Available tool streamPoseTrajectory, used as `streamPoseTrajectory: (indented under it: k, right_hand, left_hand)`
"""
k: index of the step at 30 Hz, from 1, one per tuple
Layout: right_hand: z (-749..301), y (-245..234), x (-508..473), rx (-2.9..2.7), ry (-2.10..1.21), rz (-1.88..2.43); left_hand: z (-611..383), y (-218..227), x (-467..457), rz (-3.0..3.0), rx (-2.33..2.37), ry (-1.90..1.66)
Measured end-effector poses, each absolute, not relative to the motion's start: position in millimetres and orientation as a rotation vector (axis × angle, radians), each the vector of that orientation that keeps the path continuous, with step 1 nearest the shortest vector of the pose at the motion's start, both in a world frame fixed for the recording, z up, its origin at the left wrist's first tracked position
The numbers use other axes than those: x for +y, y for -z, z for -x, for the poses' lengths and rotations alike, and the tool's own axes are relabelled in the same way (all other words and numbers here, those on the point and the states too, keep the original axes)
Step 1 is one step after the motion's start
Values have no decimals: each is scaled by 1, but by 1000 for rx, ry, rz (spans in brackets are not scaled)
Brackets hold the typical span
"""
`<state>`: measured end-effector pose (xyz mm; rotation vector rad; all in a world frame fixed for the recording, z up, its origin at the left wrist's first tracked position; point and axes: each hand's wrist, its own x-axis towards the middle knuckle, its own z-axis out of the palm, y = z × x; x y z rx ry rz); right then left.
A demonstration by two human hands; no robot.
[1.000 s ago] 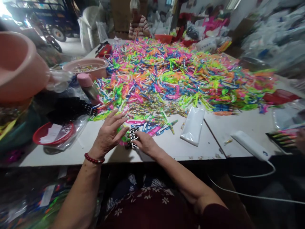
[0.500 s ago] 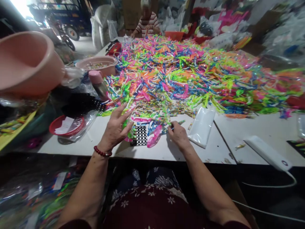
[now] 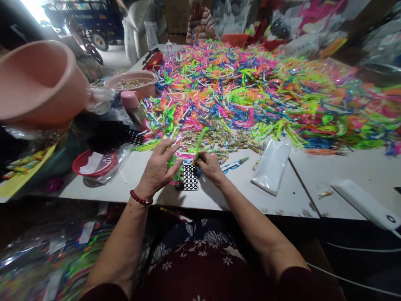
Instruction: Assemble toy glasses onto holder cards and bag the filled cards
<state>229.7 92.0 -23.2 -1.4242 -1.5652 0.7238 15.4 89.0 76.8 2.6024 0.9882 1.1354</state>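
Right hand pinching bright-green plastic strip beside black perforated panel; left hand left of that, can't tell if gripping.

White counter before me. Beyond its far left: blue cart, pale floor, bright light. Behind it: brown cardboard. Past its far right: pale wall.
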Motion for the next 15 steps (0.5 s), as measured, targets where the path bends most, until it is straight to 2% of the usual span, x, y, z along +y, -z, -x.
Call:
streamPoseTrajectory:
  k: [15]
  right_hand:
    - [-216, 10, 106, -2176, -497, 1398]
  left_hand:
    - [-16, -77, 94, -2705, 890, -1088]
